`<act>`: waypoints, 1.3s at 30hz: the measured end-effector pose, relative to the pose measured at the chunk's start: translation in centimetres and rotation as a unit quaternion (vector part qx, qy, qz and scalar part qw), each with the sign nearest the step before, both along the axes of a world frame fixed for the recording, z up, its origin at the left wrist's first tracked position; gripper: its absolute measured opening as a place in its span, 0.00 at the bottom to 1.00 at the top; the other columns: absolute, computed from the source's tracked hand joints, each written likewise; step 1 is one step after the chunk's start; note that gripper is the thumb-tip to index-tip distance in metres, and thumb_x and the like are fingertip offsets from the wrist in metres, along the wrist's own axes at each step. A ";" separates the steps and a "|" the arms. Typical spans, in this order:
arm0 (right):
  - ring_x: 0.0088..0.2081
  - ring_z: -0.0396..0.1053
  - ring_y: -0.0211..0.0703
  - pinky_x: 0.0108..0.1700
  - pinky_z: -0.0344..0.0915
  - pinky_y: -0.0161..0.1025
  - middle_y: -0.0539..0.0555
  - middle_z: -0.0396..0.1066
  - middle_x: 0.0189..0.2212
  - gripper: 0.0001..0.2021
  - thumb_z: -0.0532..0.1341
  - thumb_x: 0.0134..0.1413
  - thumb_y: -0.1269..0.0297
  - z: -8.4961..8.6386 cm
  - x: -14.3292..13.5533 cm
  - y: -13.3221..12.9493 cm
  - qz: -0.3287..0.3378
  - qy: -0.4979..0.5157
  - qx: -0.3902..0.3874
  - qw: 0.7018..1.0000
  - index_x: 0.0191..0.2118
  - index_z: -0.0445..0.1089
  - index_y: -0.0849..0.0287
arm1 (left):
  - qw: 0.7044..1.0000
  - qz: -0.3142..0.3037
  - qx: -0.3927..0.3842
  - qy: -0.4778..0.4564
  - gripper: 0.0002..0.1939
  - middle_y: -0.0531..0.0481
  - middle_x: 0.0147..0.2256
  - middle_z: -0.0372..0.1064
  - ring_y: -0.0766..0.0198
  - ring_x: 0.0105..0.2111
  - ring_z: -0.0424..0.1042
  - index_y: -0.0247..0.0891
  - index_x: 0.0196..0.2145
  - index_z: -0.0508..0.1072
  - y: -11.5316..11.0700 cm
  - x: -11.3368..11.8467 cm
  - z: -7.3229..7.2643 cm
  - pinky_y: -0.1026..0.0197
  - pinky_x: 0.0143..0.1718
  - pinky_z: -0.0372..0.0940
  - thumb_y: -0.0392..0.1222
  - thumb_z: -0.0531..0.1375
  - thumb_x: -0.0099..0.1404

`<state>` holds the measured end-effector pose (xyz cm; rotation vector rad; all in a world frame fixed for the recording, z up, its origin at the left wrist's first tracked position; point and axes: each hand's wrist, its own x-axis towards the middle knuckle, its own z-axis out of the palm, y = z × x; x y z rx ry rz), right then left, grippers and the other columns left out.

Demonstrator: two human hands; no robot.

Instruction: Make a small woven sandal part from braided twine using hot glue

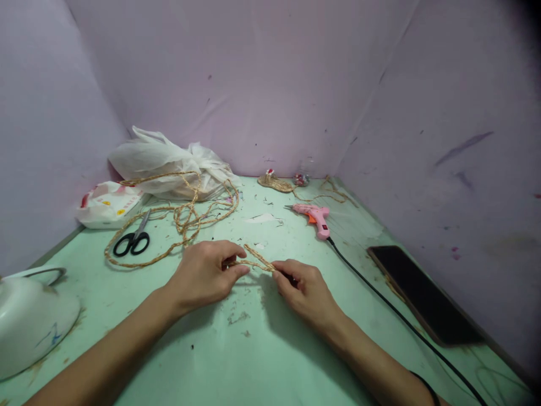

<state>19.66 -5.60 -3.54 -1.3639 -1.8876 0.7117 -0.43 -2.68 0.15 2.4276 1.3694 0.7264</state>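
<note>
A braided straw cord [192, 217] lies in loose loops on the green table, left of centre, and runs toward my hands. Near the table's middle, my right hand [298, 280] pinches the cord where it is doubled, with a short end sticking out up and to the left. My left hand [217, 268] has its thumb and fingers around the strand on the other side, slightly apart at the tips; the strand passes between them. Both hands are just above the table, a short gap between them.
Black-handled scissors [134, 239] lie inside a cord loop. Behind are a white plastic bag [164, 163], a tissue pack [110, 204] and a small straw sandal [274, 181]. A pink glue gun [315, 217] trails a black cable [380, 301] past a phone [422, 293]. A white lamp-like object [36, 321] is left.
</note>
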 end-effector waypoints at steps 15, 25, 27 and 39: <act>0.28 0.65 0.39 0.31 0.61 0.35 0.53 0.70 0.26 0.11 0.53 0.54 0.71 -0.3 0.1 0.0 0.008 -0.014 0.055 0.998 0.38 0.72 0.62 | 0.991 0.020 -0.037 0.126 0.14 0.54 0.24 0.72 0.67 0.23 0.68 0.39 0.24 0.73 -1.0 1.0 1.0 0.65 0.23 0.52 0.43 0.53 0.63; 0.26 0.64 0.38 0.30 0.60 0.34 0.52 0.69 0.24 0.11 0.52 0.55 0.71 0.3 -0.1 -0.4 0.029 -0.013 0.026 0.999 0.35 0.72 0.60 | 0.957 -0.013 0.246 0.154 0.12 0.52 0.21 0.67 0.63 0.21 0.66 0.38 0.23 0.70 -0.7 0.6 -0.7 0.62 0.23 0.53 0.41 0.54 0.63; 0.26 0.64 0.38 0.30 0.59 0.34 0.51 0.69 0.24 0.11 0.52 0.55 0.71 0.3 -0.1 -0.3 0.030 -0.013 0.027 0.999 0.36 0.72 0.60 | 0.949 -0.023 0.274 0.153 0.11 0.52 0.21 0.66 0.64 0.21 0.65 0.37 0.23 0.70 -0.6 0.5 -0.7 0.62 0.23 0.54 0.40 0.54 0.63; 0.26 0.63 0.38 0.29 0.58 0.34 0.51 0.69 0.24 0.11 0.52 0.54 0.71 0.4 -0.1 -0.5 0.038 -0.017 0.026 0.999 0.33 0.72 0.59 | 0.908 -0.078 0.390 0.134 0.09 0.50 0.23 0.67 0.65 0.23 0.66 0.36 0.25 0.68 0.4 0.0 -1.4 0.63 0.26 0.59 0.37 0.55 0.63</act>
